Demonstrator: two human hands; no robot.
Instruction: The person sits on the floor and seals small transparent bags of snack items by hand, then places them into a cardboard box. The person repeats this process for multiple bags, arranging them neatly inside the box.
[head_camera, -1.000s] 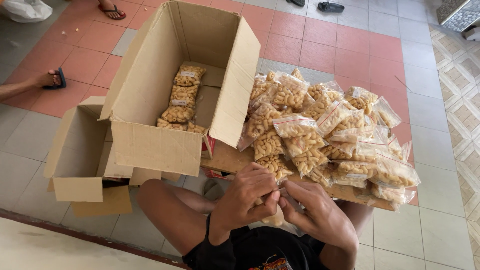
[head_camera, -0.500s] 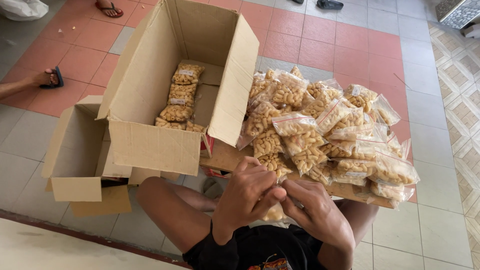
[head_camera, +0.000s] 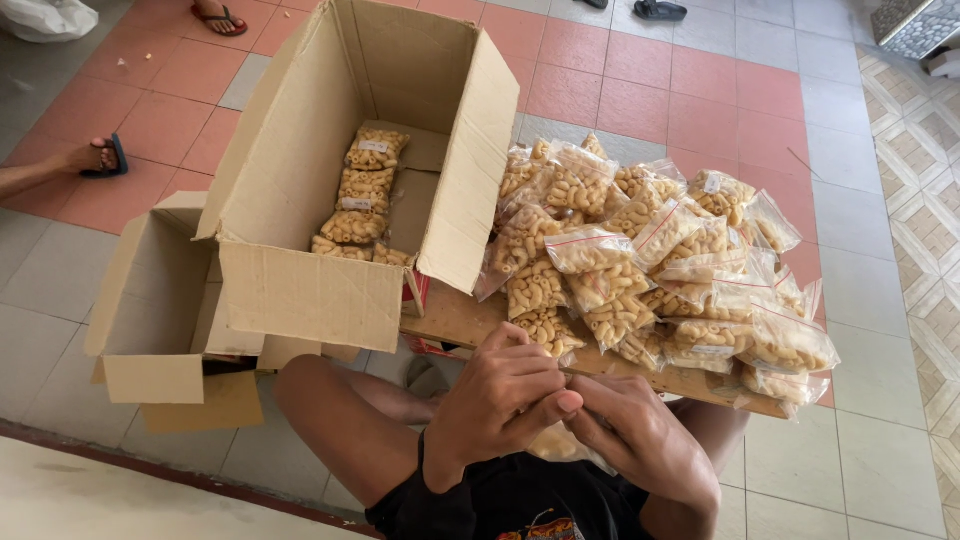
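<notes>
I see my left hand (head_camera: 500, 395) and right hand (head_camera: 635, 440) meeting close to my chest, fingers pinched together on a small clear plastic bag of pale curled snacks (head_camera: 560, 445), mostly hidden beneath them. I judge it light, crinkly and crushable; best gripped at the empty top edge. More bags heap on the wooden board (head_camera: 455, 320) beside the open cardboard box (head_camera: 300, 290).

Access directly ahead of the hands is blocked by the heap of clear snack bags (head_camera: 660, 270), which covers most of the wooden counter (head_camera: 455, 318) up to its near edge. To the left, the large cardboard box (head_camera: 350, 170) stands open-topped; its raised right flap (head_camera: 480, 170) walls it off from the heap, so entry is from above only. The smaller open box (head_camera: 150, 300) lies beside it. Tiled floor (head_camera: 890, 440) right of the counter offers free passage.
</notes>
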